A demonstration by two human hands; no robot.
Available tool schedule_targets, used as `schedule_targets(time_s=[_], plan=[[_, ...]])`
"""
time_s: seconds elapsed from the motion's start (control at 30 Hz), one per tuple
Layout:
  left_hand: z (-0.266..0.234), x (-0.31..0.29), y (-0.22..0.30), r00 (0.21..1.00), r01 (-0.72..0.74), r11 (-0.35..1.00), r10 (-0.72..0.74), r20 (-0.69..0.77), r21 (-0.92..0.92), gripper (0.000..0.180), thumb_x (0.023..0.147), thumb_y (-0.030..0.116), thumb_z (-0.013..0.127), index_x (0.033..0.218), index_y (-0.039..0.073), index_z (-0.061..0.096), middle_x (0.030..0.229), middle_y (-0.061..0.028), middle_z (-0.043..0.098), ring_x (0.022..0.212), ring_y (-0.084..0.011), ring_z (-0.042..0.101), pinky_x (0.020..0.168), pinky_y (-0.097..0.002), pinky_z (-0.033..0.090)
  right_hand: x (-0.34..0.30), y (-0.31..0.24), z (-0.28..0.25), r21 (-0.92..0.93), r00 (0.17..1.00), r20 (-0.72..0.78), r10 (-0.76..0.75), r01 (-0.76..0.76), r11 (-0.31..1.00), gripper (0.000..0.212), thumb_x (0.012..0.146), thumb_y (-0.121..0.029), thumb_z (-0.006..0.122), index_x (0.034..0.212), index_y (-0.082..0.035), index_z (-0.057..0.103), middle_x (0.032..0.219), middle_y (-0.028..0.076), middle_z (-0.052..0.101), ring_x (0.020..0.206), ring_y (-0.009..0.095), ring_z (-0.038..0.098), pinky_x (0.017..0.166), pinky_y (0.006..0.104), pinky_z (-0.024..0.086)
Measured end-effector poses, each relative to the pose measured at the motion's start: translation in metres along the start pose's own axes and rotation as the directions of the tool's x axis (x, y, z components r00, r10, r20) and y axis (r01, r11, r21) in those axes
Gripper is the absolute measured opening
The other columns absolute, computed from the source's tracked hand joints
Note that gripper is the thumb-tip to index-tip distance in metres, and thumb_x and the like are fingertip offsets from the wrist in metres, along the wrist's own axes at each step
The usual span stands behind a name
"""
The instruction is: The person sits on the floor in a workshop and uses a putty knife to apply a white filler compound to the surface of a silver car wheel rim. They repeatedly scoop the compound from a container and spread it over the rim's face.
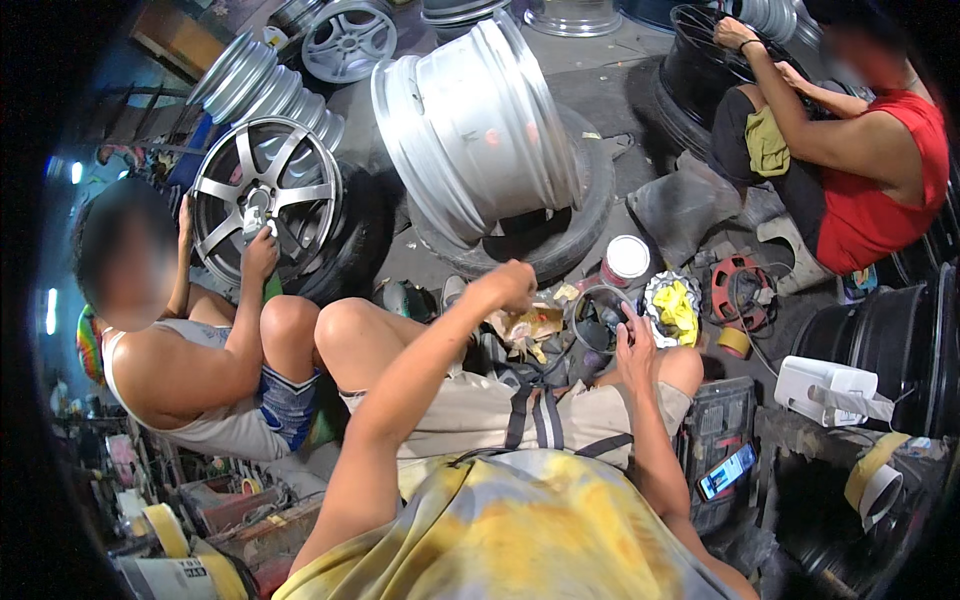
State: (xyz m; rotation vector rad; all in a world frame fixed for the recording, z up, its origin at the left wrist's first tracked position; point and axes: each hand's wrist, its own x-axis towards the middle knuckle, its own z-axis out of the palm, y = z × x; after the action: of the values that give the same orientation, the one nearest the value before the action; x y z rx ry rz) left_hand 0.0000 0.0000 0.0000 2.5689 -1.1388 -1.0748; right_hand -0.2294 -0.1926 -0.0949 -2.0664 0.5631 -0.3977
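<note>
I sit on the ground with my knees bent. My left hand point(508, 285) is raised in a fist above a scrap of crumpled brown paper point(530, 322); what it grips is hidden. My right hand point(634, 345) reaches down to a small dark round container point(598, 316) and holds a small dark object at its rim. A large silver wheel rim point(480, 125) stands on a black tyre point(575, 235) just beyond my hands.
A white-lidded can point(627, 258), yellow rags point(676, 305) and a red cable reel point(737, 283) lie ahead. A phone point(727, 471) rests on a dark crate on my right. One person on the left works a spoked rim point(262, 195); another in red sits at the far right.
</note>
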Motion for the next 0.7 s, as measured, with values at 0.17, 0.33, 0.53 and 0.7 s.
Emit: schedule_targets(time_s=[0.17, 0.33, 0.53, 0.7], plan=[[0.118, 0.047, -0.022, 0.981, 0.159, 0.987, -0.162, 0.105, 0.037, 0.031, 0.065, 0.003, 0.076, 0.094, -0.006, 0.073, 0.103, -0.0276, 0.07, 0.097, -0.0383, 0.071, 0.082, -0.0447, 0.058, -0.002, 0.011, 0.002, 0.014, 0.999, 0.015, -0.03, 0.03, 0.999, 0.037, 0.095, -0.011, 0.056, 0.131, -0.007, 0.061, 0.101, 0.016, 0.06, 0.088, 0.03, 0.06, 0.083, 0.0417, 0.049], [0.169, 0.039, -0.039, 0.981, 0.193, 0.98, -0.194, 0.021, 0.051, 0.026, 0.074, 0.011, 0.07, 0.094, -0.004, 0.074, 0.105, -0.0265, 0.07, 0.101, -0.0377, 0.069, 0.088, -0.043, 0.056, -0.004, 0.016, 0.006, 0.068, 0.999, 0.034, 0.037, -0.039, 0.997, 0.037, 0.095, -0.013, 0.057, 0.131, -0.007, 0.06, 0.111, 0.017, 0.064, 0.094, 0.03, 0.062, 0.088, 0.0406, 0.049], [0.203, 0.037, -0.087, 0.944, 0.246, 0.927, -0.295, -0.145, -0.284, 0.029, 0.079, 0.025, 0.06, 0.089, 0.002, 0.075, 0.092, -0.0246, 0.07, 0.09, -0.0409, 0.07, 0.085, -0.0455, 0.056, 0.003, 0.019, 0.006, 0.074, 0.999, 0.028, 0.021, -0.023, 0.997, 0.036, 0.096, -0.014, 0.058, 0.132, -0.007, 0.06, 0.118, 0.016, 0.066, 0.096, 0.03, 0.064, 0.09, 0.0389, 0.05], [0.166, 0.018, -0.038, 0.854, 0.298, 0.624, -0.512, -0.09, -0.722, 0.011, 0.083, 0.004, 0.067, 0.088, -0.004, 0.073, 0.077, -0.0152, 0.073, 0.068, -0.0241, 0.074, 0.058, -0.037, 0.061, -0.003, 0.037, 0.007, 0.128, 0.996, -0.087, -0.003, 0.015, 0.992, 0.038, 0.095, -0.017, 0.062, 0.131, -0.007, 0.063, 0.103, 0.008, 0.067, 0.086, 0.018, 0.06, 0.081, 0.0319, 0.049]])
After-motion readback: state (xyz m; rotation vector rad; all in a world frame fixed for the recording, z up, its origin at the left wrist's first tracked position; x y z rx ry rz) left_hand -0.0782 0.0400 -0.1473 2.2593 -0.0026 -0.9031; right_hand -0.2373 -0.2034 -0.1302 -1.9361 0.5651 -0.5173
